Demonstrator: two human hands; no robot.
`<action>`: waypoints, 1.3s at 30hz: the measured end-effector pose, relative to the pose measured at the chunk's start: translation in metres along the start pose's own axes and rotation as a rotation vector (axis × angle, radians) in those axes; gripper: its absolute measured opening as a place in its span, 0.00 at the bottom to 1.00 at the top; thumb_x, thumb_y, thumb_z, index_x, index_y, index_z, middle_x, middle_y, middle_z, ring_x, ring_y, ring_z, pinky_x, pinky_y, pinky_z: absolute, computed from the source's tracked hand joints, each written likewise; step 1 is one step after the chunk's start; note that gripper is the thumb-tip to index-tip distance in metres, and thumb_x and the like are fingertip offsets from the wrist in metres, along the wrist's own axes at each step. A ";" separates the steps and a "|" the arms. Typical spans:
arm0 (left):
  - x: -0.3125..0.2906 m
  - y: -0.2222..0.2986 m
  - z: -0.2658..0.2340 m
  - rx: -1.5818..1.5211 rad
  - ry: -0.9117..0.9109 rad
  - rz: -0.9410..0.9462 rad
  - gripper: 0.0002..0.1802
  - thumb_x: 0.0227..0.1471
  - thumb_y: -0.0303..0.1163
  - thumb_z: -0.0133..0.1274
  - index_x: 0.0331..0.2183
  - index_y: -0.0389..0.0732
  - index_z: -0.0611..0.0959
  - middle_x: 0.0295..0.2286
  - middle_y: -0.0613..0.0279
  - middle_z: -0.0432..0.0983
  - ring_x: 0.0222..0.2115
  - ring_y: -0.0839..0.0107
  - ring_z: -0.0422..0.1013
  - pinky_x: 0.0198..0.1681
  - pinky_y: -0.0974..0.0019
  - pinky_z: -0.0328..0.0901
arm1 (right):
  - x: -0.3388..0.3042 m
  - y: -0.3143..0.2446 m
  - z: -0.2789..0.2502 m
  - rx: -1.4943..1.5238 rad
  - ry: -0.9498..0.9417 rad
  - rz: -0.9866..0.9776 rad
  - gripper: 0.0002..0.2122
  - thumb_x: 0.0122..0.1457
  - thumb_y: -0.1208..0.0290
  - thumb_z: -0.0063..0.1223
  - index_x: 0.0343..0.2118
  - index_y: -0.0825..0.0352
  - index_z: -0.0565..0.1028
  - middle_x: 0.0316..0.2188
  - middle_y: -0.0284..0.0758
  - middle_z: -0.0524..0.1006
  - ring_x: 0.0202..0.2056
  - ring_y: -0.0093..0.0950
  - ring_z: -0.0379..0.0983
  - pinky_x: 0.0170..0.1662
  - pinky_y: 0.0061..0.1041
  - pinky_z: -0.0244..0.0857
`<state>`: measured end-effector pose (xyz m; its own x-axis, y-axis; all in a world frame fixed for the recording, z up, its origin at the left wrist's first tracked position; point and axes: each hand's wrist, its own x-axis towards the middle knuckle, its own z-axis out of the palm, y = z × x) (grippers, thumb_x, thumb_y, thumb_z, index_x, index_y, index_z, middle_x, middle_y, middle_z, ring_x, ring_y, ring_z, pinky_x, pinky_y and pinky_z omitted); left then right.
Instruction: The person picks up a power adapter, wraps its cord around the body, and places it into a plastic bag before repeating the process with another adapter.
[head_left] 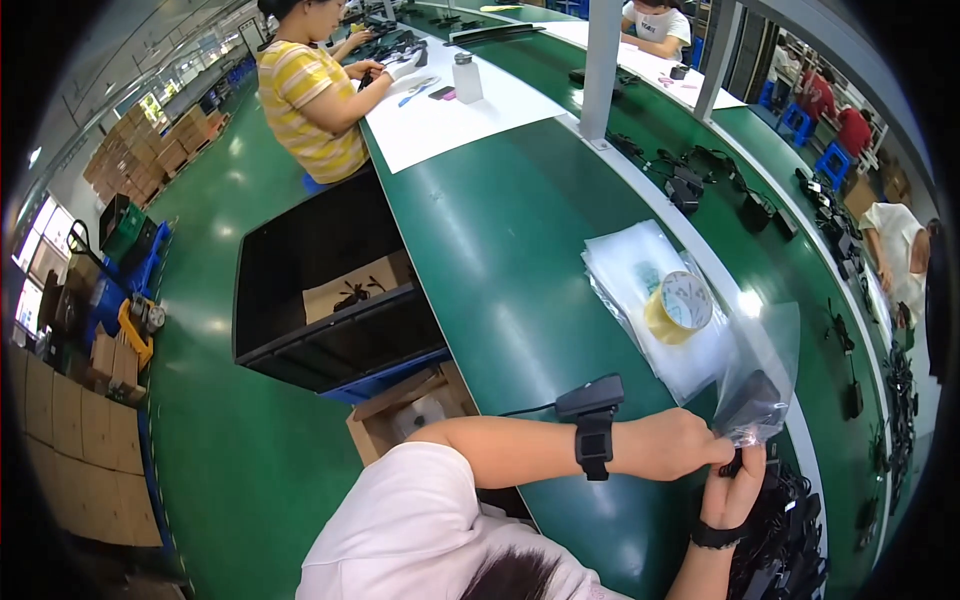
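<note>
A clear plastic bag (778, 345) with a black power adapter (752, 402) inside stands up at the right of the green bench. My left hand (682, 442) is closed with its fingertips at the bag's lower end. From below, my right hand (735, 492) pinches the same end, its fingers meeting those of the left. Something dark, perhaps cable, shows between the two hands. Beyond them lies a stack of clear plastic bags (625, 262), with a roll of yellowish tape (680, 308) resting on it. Another black adapter (598, 394) with a cable lies just past my left wrist.
Many black adapters and cables (790, 530) are heaped beside my right wrist. More adapters (690, 185) sit along the line behind a pale rail. A black crate (330, 270) and an open carton (365, 425) stand left of the bench (500, 270). A co-worker (315, 95) works farther up.
</note>
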<state>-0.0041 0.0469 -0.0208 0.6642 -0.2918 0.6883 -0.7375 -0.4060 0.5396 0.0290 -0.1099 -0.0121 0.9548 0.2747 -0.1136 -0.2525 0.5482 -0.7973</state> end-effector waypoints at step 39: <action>0.033 0.015 0.004 0.096 0.274 -0.092 0.11 0.43 0.17 0.50 0.32 0.37 0.69 0.20 0.55 0.68 0.16 0.60 0.66 0.20 0.65 0.62 | 0.020 -0.032 0.015 -1.528 -0.606 -0.369 0.25 0.46 0.77 0.52 0.51 0.65 0.63 0.41 0.46 0.71 0.39 0.43 0.70 0.42 0.31 0.65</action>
<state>0.0069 0.0277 0.0080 0.6606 -0.0111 0.7506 -0.6523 -0.5035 0.5666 0.0537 -0.1108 0.0200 0.6384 0.7576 0.1359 0.6747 -0.4658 -0.5725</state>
